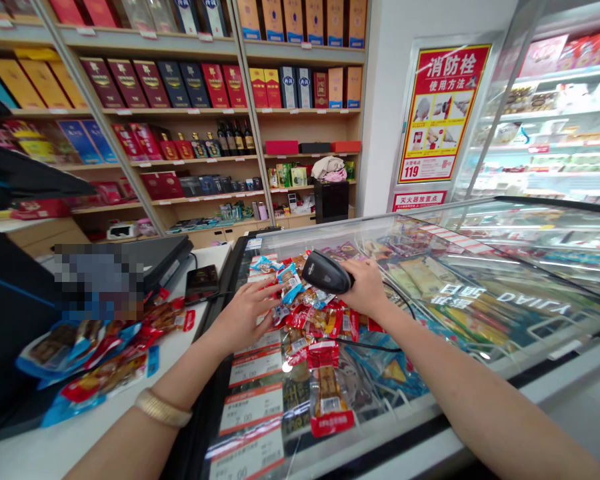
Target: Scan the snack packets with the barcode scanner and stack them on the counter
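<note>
My right hand (369, 287) is wrapped round the handle of a black barcode scanner (324, 272), its head pointing left over a pile of snack packets. My left hand (247, 312) lies at the pile's left side with fingers stretched and apart, the fingertips beside a blue-and-white snack packet (291, 283). Whether they touch it I cannot tell. Several red snack packets (325, 321) lie heaped beneath the scanner on the freezer's glass lid. One red packet (329, 393) lies apart, nearer to me. A black cable loops from the scanner across the glass.
More blue and red snack packets (110, 367) lie on the white counter at left, near a phone (201, 283) and a dark monitor. Price labels (253, 403) line the freezer's left edge. Shelves (190, 110) of boxed bottles stand behind; a lit display fridge (565, 127) is at right.
</note>
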The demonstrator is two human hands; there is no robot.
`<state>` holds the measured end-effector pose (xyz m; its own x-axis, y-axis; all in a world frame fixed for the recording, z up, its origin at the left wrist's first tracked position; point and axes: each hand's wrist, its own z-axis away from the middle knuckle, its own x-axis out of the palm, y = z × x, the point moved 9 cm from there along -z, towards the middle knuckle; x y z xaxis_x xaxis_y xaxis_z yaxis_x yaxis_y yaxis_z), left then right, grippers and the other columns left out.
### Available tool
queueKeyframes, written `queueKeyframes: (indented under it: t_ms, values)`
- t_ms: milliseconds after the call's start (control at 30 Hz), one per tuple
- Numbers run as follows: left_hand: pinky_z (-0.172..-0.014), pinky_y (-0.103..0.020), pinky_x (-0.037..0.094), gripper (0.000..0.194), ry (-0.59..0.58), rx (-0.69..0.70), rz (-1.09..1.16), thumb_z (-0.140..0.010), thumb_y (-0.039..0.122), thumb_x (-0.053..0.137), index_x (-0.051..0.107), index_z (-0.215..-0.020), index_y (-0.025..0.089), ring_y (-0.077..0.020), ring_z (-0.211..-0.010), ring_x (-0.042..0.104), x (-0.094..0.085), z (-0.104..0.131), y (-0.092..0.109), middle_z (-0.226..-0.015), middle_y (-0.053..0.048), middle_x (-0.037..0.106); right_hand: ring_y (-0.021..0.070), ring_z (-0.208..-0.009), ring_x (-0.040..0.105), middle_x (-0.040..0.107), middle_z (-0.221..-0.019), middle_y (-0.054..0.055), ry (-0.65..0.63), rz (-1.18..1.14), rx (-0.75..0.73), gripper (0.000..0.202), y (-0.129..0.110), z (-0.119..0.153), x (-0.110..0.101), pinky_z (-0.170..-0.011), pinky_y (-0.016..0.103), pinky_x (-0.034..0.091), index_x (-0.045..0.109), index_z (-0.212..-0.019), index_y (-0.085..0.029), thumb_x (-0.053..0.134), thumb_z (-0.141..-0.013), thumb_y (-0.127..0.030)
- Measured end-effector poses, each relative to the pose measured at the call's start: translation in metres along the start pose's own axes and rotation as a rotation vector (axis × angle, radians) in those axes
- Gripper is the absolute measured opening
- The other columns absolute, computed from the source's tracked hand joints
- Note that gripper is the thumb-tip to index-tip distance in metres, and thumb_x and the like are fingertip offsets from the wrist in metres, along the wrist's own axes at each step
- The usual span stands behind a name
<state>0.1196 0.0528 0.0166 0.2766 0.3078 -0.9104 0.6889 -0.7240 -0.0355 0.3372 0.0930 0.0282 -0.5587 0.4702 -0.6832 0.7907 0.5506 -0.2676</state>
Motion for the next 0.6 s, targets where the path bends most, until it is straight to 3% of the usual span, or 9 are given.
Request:
queueKeyframes:
  t_ms: [100, 200, 333, 433, 533, 600]
  values:
    - [-0.111, -0.051, 0.045, 0.031, 0.043, -0.036, 0.088, -0.091, 0.023, 0.051, 0.074, -0.112, 0.022, -0.0284, -0.133, 0.056, 0.001, 0.002, -0.005, -0.136, -0.01, 0.067, 0.0259, -0.092, 0.065, 0.076, -0.095, 0.009, -0.005, -0.005, -0.01, 0.027, -0.001, 0.0, 0.0, -0.08, 0.035, 0.028, 0.072, -0.096, -0.02, 0.068, -0.073, -0.033]
    - [-0.114, -0.047, 0.044, 0.045, 0.101, -0.154, 0.193, -0.094, 0.033, 0.05, 0.06, -0.136, 0.019, -0.0267, -0.133, 0.056, 0.007, 0.002, -0.019, -0.143, -0.014, 0.061, 0.0257, -0.094, 0.066, 0.076, -0.097, 0.008, -0.019, 0.003, -0.008, 0.027, -0.001, 0.0, 0.002, -0.081, 0.036, 0.029, 0.072, -0.096, -0.02, 0.069, -0.074, -0.034]
    - [-0.121, -0.056, 0.028, 0.07, 0.042, -0.244, 0.238, -0.095, 0.047, 0.05, 0.035, -0.157, 0.02, -0.0329, -0.151, 0.032, 0.027, -0.008, -0.03, -0.163, -0.017, 0.036, 0.0253, -0.095, 0.066, 0.075, -0.098, 0.008, -0.038, 0.01, -0.011, 0.025, -0.002, 0.001, 0.005, -0.082, 0.036, 0.029, 0.071, -0.096, -0.021, 0.069, -0.073, -0.033]
    - [-0.121, -0.06, 0.022, 0.066, -0.055, -0.237, 0.285, -0.094, 0.053, 0.051, 0.043, -0.154, 0.026, -0.0352, -0.154, 0.023, 0.041, -0.019, -0.027, -0.164, -0.011, 0.034, 0.0251, -0.093, 0.065, 0.075, -0.096, 0.007, -0.049, 0.019, -0.023, 0.028, -0.003, 0.002, 0.007, -0.082, 0.036, 0.031, 0.071, -0.098, -0.022, 0.07, -0.072, -0.034]
    - [-0.12, -0.052, 0.03, 0.049, -0.047, -0.245, 0.423, -0.097, 0.049, 0.046, 0.063, -0.136, 0.026, -0.03, -0.144, 0.044, 0.04, -0.025, -0.023, -0.151, -0.011, 0.055, 0.0252, -0.094, 0.065, 0.075, -0.098, 0.007, -0.049, 0.019, -0.032, 0.032, -0.003, 0.002, 0.008, -0.081, 0.035, 0.031, 0.071, -0.1, -0.022, 0.071, -0.071, -0.034]
    - [-0.112, -0.047, 0.043, 0.037, 0.034, -0.32, 0.505, -0.095, 0.045, 0.048, 0.075, -0.109, 0.024, -0.0277, -0.125, 0.061, 0.034, -0.023, -0.03, -0.129, -0.011, 0.07, 0.0255, -0.094, 0.065, 0.075, -0.098, 0.007, -0.043, 0.006, -0.034, 0.031, -0.002, 0.002, 0.008, -0.081, 0.035, 0.031, 0.071, -0.1, -0.022, 0.071, -0.071, -0.033]
